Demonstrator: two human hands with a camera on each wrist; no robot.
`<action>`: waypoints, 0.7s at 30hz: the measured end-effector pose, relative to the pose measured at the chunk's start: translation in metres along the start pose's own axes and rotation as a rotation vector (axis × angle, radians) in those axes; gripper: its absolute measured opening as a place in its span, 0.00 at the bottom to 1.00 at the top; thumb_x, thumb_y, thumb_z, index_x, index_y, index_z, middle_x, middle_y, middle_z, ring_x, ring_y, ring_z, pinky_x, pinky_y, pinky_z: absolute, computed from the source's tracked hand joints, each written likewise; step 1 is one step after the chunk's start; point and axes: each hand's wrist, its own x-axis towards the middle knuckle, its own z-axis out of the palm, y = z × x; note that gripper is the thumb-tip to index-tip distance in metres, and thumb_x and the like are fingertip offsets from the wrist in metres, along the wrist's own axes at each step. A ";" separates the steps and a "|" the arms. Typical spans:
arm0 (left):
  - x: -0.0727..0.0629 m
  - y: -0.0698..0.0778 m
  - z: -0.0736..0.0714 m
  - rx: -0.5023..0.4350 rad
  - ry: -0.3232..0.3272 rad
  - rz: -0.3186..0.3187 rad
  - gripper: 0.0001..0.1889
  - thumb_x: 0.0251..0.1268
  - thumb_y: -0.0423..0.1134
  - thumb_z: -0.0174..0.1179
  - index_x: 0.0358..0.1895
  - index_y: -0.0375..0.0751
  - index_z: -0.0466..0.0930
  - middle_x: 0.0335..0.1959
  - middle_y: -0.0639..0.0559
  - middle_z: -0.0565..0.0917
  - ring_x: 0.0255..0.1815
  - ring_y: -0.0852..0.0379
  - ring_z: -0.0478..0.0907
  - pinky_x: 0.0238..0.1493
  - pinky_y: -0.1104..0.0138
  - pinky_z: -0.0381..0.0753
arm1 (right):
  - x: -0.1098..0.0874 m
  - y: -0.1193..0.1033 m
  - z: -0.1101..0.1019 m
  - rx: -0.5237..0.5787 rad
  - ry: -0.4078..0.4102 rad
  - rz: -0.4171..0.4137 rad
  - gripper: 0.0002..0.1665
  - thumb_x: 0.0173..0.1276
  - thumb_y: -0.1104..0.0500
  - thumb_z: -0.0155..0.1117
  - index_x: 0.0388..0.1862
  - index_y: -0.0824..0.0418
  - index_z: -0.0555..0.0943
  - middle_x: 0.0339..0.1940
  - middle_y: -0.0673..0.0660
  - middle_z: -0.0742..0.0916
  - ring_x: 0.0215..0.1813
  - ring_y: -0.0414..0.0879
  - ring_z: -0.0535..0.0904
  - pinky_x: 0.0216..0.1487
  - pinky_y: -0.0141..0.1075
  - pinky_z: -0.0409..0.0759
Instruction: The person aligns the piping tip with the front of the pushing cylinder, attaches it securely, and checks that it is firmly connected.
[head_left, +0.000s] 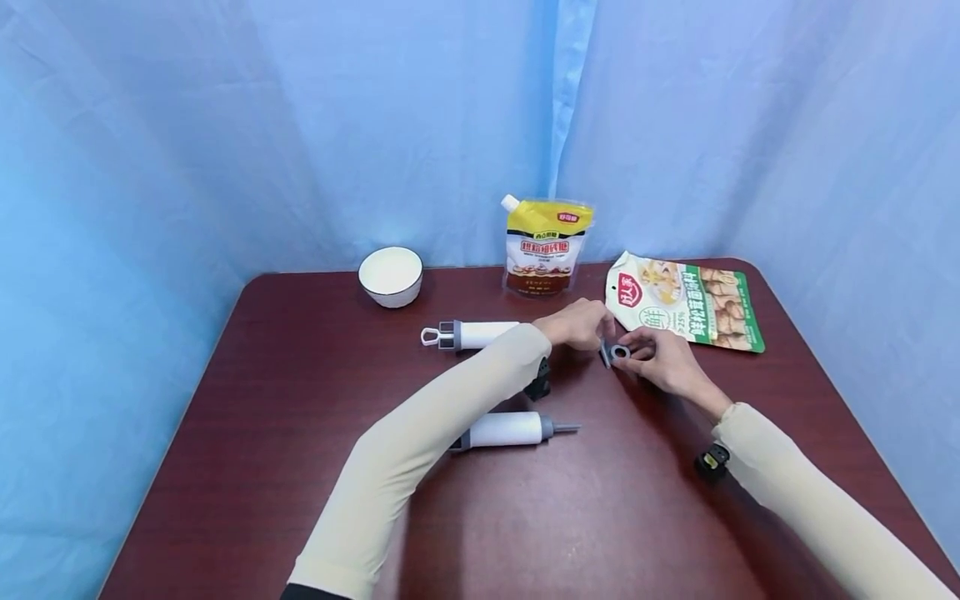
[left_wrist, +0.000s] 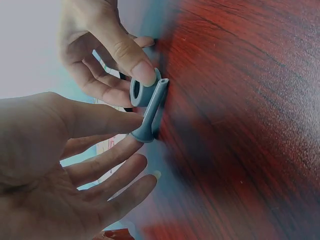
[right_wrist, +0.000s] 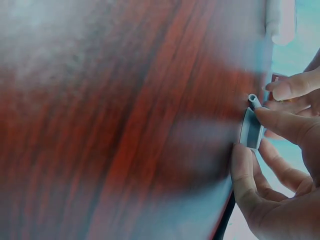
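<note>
Over the right part of the table, my left hand [head_left: 579, 325] pinches a grey tapered nozzle [left_wrist: 154, 107] between thumb and fingers, its flared end at the fingertips. Close beside it, my right hand [head_left: 667, 362] holds a short grey ring [left_wrist: 147, 94] with a round hole between thumb and fingers. In the right wrist view the ring [right_wrist: 255, 131] is seen from its side, near the nozzle's narrow tip [right_wrist: 252, 98]. Whether the two parts touch is hard to tell. The left hand's other fingers spread loosely.
Two white tubes with grey fittings, the farther tube [head_left: 487, 334] and the nearer one [head_left: 506, 428], lie partly behind the left sleeve; the nearer has a thin nozzle. A white bowl [head_left: 391, 279], an upright spouted pouch [head_left: 543, 250] and a flat green-white packet [head_left: 693, 304] are at the back.
</note>
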 end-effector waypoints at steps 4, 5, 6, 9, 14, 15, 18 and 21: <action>-0.007 0.004 -0.002 0.044 0.008 0.010 0.17 0.66 0.30 0.62 0.56 0.42 0.87 0.50 0.52 0.89 0.50 0.57 0.82 0.54 0.71 0.79 | -0.002 0.001 -0.001 -0.008 0.005 -0.010 0.21 0.70 0.55 0.74 0.56 0.66 0.84 0.49 0.67 0.91 0.47 0.55 0.91 0.40 0.23 0.79; -0.008 0.004 -0.001 0.053 0.013 0.008 0.17 0.65 0.30 0.62 0.57 0.42 0.87 0.51 0.52 0.89 0.51 0.58 0.83 0.54 0.72 0.79 | -0.002 0.001 -0.001 -0.011 0.008 -0.011 0.21 0.69 0.55 0.74 0.56 0.66 0.84 0.48 0.66 0.91 0.47 0.55 0.91 0.40 0.23 0.79; -0.010 0.004 -0.001 0.067 0.019 0.009 0.18 0.65 0.29 0.63 0.57 0.42 0.87 0.53 0.52 0.89 0.52 0.58 0.83 0.55 0.72 0.79 | -0.003 0.001 -0.001 -0.012 0.010 -0.012 0.21 0.69 0.55 0.75 0.55 0.66 0.84 0.48 0.66 0.91 0.46 0.54 0.91 0.40 0.24 0.79; -0.014 0.003 0.002 0.072 0.035 0.005 0.17 0.63 0.29 0.64 0.54 0.42 0.89 0.51 0.52 0.90 0.51 0.58 0.83 0.54 0.72 0.80 | -0.005 0.001 0.000 -0.015 0.018 -0.010 0.21 0.68 0.55 0.76 0.54 0.65 0.84 0.47 0.65 0.91 0.46 0.53 0.91 0.41 0.24 0.78; -0.018 0.001 0.003 0.060 0.060 0.004 0.13 0.60 0.28 0.67 0.48 0.40 0.90 0.45 0.52 0.91 0.45 0.58 0.82 0.48 0.72 0.79 | -0.009 0.002 -0.001 -0.018 0.021 -0.007 0.21 0.68 0.55 0.76 0.54 0.64 0.84 0.47 0.65 0.91 0.46 0.53 0.91 0.41 0.22 0.78; -0.018 0.001 0.002 0.055 0.061 0.003 0.13 0.60 0.28 0.68 0.47 0.40 0.91 0.44 0.52 0.91 0.45 0.58 0.82 0.47 0.73 0.79 | -0.009 0.002 -0.001 -0.019 0.020 -0.008 0.21 0.68 0.55 0.76 0.54 0.64 0.84 0.47 0.65 0.91 0.46 0.53 0.91 0.41 0.22 0.78; -0.020 0.000 0.001 0.039 0.059 -0.006 0.12 0.59 0.28 0.70 0.45 0.40 0.91 0.43 0.52 0.91 0.45 0.58 0.83 0.45 0.73 0.80 | -0.010 0.003 -0.001 -0.022 0.019 -0.006 0.20 0.68 0.55 0.75 0.54 0.64 0.84 0.47 0.64 0.91 0.46 0.52 0.91 0.42 0.23 0.79; -0.022 -0.002 0.000 0.017 0.051 -0.011 0.11 0.58 0.28 0.72 0.44 0.40 0.91 0.42 0.51 0.91 0.44 0.58 0.83 0.43 0.74 0.79 | -0.010 0.004 0.001 -0.020 0.021 -0.010 0.20 0.68 0.55 0.76 0.54 0.64 0.84 0.46 0.65 0.91 0.44 0.51 0.91 0.41 0.24 0.80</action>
